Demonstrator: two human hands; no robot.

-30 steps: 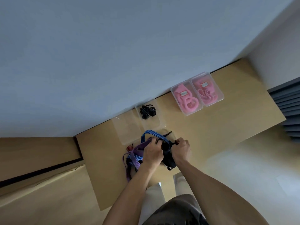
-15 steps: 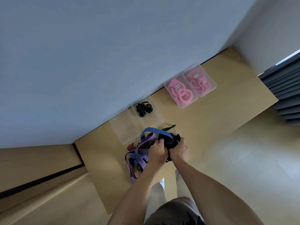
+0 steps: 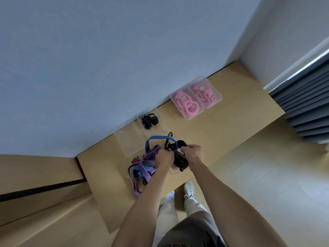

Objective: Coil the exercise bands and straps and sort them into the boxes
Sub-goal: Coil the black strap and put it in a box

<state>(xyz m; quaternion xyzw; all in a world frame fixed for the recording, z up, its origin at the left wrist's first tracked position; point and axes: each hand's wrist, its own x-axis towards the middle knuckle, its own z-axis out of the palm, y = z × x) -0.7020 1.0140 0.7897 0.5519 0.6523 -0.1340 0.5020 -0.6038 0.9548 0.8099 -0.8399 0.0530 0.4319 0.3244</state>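
A tangle of purple and blue striped straps (image 3: 142, 169) lies on the wooden table (image 3: 222, 132), with one blue strap (image 3: 158, 139) looping up behind my hands. My left hand (image 3: 164, 157) and my right hand (image 3: 193, 154) are both closed on a bunch of black straps (image 3: 179, 160) held between them, just above the table. A clear box (image 3: 152, 120) behind holds a coiled black strap (image 3: 149, 120). Beside it stands an empty clear box (image 3: 130, 141).
Two clear boxes with pink bands, one (image 3: 186, 104) on the left and one (image 3: 205, 92) on the right, stand against the wall at the back right. The table's front edge runs just below my hands. A dark slatted panel (image 3: 308, 107) fills the right side.
The view has shifted, so everything sits a little lower and further right. My hands stay together on the black straps, with the right hand now turned slightly further over them.
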